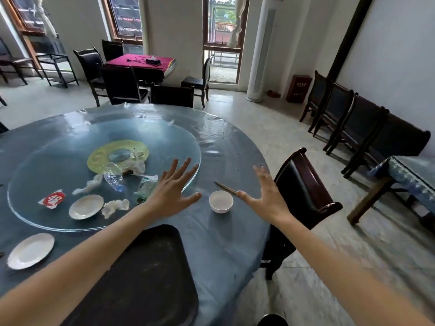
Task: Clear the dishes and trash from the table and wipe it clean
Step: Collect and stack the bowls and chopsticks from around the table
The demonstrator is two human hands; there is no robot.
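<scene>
A large round worktop under a wrinkled blue-grey plastic sheet fills the left side of the view. At its middle lies a big round clear-glass turntable, with a yellow patterned disc at the centre. A dark wooden chair with a glossy curved back stands pushed against the worktop's right edge, and more dark chairs line the wall well beyond it.

On the near edge of the worktop rests a black rectangular plastic tray with rounded corners, matte and dusty; the left forearm crosses its far-left corner.

On the turntable's near half lies the trash: a crushed clear plastic bottle, crumpled clear wrapping with green print, two wads of white tissue, and a red-and-white torn packet. A small round white plate sits among them, just beside the nearer tissue wad. A second round white plate lies on the cloth near the worktop's near-left edge, left of the tray.

A small white ceramic bowl stands on the cloth off the turntable's rim, toward the right edge. A pair of brown chopsticks lies just behind it, slanting.

Both hands hover with fingers spread wide, gripping nothing. The left hand is over the turntable's near-right rim, just beside the wrapping. The right hand is near the worktop's right edge, its thumb tip close to the bowl, which sits between the two hands.
</scene>
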